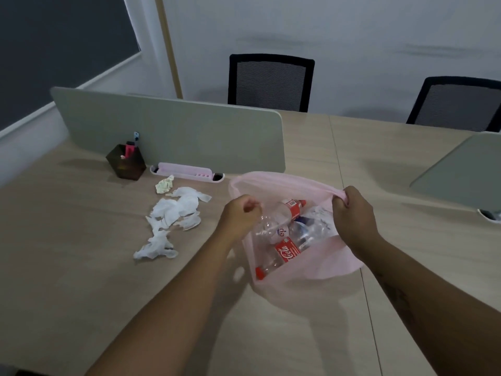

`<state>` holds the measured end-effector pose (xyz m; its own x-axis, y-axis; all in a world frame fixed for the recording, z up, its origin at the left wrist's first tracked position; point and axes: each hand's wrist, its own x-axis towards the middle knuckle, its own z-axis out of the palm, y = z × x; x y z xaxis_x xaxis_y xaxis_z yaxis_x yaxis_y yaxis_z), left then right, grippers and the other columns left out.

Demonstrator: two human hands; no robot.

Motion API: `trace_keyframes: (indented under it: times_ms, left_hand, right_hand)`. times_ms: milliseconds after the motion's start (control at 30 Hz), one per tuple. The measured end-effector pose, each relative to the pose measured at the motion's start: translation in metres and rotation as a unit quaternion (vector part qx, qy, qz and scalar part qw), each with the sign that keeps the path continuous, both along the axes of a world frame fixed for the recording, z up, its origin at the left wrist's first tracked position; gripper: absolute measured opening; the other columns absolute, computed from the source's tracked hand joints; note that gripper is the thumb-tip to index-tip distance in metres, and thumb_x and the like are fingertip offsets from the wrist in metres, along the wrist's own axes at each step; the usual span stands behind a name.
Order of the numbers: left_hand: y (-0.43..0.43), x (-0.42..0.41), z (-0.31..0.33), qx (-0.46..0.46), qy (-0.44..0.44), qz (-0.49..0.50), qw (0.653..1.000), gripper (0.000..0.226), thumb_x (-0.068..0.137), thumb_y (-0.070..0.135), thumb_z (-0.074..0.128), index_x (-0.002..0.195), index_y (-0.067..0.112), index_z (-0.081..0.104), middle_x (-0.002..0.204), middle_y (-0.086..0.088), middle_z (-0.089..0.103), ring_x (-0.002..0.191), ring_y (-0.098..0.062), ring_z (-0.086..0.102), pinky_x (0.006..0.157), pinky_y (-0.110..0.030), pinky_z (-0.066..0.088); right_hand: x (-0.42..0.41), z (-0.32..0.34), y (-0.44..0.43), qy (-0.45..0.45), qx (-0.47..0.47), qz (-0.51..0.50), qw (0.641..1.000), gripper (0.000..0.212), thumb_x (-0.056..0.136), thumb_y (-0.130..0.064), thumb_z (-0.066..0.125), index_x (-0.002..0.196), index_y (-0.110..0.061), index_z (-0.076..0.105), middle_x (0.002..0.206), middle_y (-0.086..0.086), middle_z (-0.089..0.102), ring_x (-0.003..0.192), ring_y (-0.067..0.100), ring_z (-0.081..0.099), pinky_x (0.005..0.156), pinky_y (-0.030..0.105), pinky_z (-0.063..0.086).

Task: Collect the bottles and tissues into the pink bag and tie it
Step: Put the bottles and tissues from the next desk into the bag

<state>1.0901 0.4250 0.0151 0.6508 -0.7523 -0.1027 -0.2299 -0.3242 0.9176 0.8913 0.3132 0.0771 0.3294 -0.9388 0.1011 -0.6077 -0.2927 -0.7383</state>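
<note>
A thin pink bag (329, 263) rests on the wooden desk with its mouth held wide. My right hand (352, 213) grips the rim at the right. My left hand (240, 214) is closed at the left side of the mouth, seemingly pinching the rim. Inside lie several clear plastic bottles, among them a red-labelled cola bottle (284, 253) and another red-capped bottle (294, 207). To the left of the bag, white crumpled tissues (173, 215) are spread over the desk. A yellowish paper ball (164, 184) lies just behind them.
A grey-green divider panel (168, 131) stands across the desk behind the tissues. Against it sit a dark pen cup (126, 165) and a pink tray (187, 172). A second divider (461, 169) is at the right. Two black mesh chairs (271, 82) stand beyond the desk.
</note>
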Motion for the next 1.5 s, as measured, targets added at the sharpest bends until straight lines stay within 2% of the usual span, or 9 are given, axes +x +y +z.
trace_keyframes:
  times_ms: [133, 367, 533, 867, 967, 1167, 1267, 1400, 1500]
  left_hand:
    - [0.043, 0.012, -0.012, -0.005, -0.048, 0.151, 0.987, 0.011, 0.089, 0.021, 0.065, 0.079, 0.024, 0.063, 0.078, 0.01, 0.065, 0.077, -0.013, 0.061, 0.069, -0.026, 0.048]
    - [0.111, 0.046, -0.039, 0.069, -0.099, 0.255, 0.959, 0.04, 0.082, 0.031, 0.072, 0.119, 0.023, 0.06, 0.116, 0.0, 0.064, 0.113, -0.025, 0.059, 0.092, -0.037, 0.051]
    - [0.139, 0.082, -0.06, 0.291, -0.151, 0.166, 0.93, 0.088, 0.078, 0.053, 0.071, 0.153, 0.04, 0.027, 0.162, -0.002, 0.022, 0.141, -0.035, 0.028, 0.112, -0.041, 0.032]
    - [0.116, 0.17, -0.11, 0.437, -0.202, 0.066, 0.874, 0.123, 0.059, 0.089, 0.061, 0.151, 0.055, -0.013, 0.165, -0.005, -0.024, 0.151, -0.045, 0.002, 0.116, -0.061, 0.018]
    - [0.106, 0.181, -0.129, 0.437, -0.203, 0.052, 0.875, 0.121, 0.056, 0.093, 0.056, 0.151, 0.057, -0.011, 0.166, -0.004, -0.021, 0.149, -0.043, 0.01, 0.115, -0.055, 0.023]
    - [0.103, 0.17, -0.145, 0.308, -0.312, 0.097, 0.894, 0.05, 0.088, 0.06, 0.055, 0.13, 0.033, 0.057, 0.136, -0.007, 0.052, 0.117, -0.032, 0.047, 0.093, -0.041, 0.04]
    - [0.114, 0.178, -0.136, 0.248, -0.358, 0.097, 0.895, 0.088, 0.067, 0.081, 0.062, 0.141, 0.035, 0.048, 0.148, -0.01, 0.042, 0.123, -0.035, 0.043, 0.098, -0.045, 0.041]
    - [0.127, 0.2, -0.116, 0.365, -0.262, -0.095, 0.889, 0.143, 0.04, 0.09, 0.07, 0.153, 0.053, -0.01, 0.166, 0.002, -0.022, 0.151, -0.039, 0.0, 0.12, -0.055, 0.017]
    - [0.129, 0.201, -0.112, 0.415, -0.261, -0.145, 0.859, 0.137, 0.044, 0.082, 0.078, 0.155, 0.051, 0.004, 0.168, 0.002, 0.002, 0.147, -0.037, 0.014, 0.115, -0.05, 0.025]
  right_hand:
    - [0.012, -0.002, 0.002, -0.009, 0.017, 0.032, 0.999, 0.018, 0.1, -0.017, 0.038, 0.089, -0.007, 0.048, 0.072, 0.002, 0.052, 0.063, 0.013, 0.047, 0.053, 0.028, 0.036]
    - [0.048, -0.012, 0.008, -0.01, 0.041, 0.102, 0.994, 0.018, 0.097, -0.02, 0.039, 0.09, -0.008, 0.05, 0.079, 0.009, 0.059, 0.076, 0.028, 0.059, 0.072, 0.046, 0.053]
    - [0.067, -0.022, 0.012, 0.007, 0.039, 0.104, 0.994, 0.016, 0.097, -0.018, 0.04, 0.093, -0.006, 0.05, 0.079, 0.012, 0.06, 0.075, 0.032, 0.061, 0.072, 0.052, 0.056]
    - [0.107, -0.032, -0.006, 0.038, 0.015, 0.061, 0.997, 0.015, 0.1, -0.019, 0.04, 0.095, -0.01, 0.05, 0.075, 0.002, 0.056, 0.066, 0.019, 0.057, 0.057, 0.031, 0.05]
    - [0.114, -0.038, -0.006, 0.05, 0.01, 0.064, 0.997, 0.015, 0.1, -0.017, 0.039, 0.092, -0.009, 0.05, 0.073, 0.003, 0.055, 0.063, 0.017, 0.054, 0.051, 0.025, 0.04]
    - [0.117, -0.052, -0.005, 0.065, 0.019, 0.071, 0.995, 0.014, 0.1, -0.019, 0.04, 0.097, -0.011, 0.051, 0.076, -0.002, 0.056, 0.067, 0.016, 0.055, 0.056, 0.027, 0.043]
    - [0.117, -0.055, -0.002, 0.068, 0.024, 0.08, 0.994, 0.012, 0.1, -0.018, 0.04, 0.097, -0.011, 0.05, 0.076, -0.005, 0.054, 0.067, 0.013, 0.053, 0.055, 0.025, 0.041]
    - [0.118, -0.059, 0.002, 0.072, 0.02, 0.085, 0.994, 0.012, 0.1, -0.018, 0.04, 0.099, -0.012, 0.05, 0.076, -0.004, 0.054, 0.067, 0.012, 0.053, 0.055, 0.025, 0.041]
    - [0.118, -0.061, 0.002, 0.078, 0.021, 0.085, 0.993, 0.011, 0.101, -0.019, 0.04, 0.101, -0.013, 0.049, 0.082, 0.001, 0.055, 0.067, 0.01, 0.052, 0.056, 0.026, 0.041]
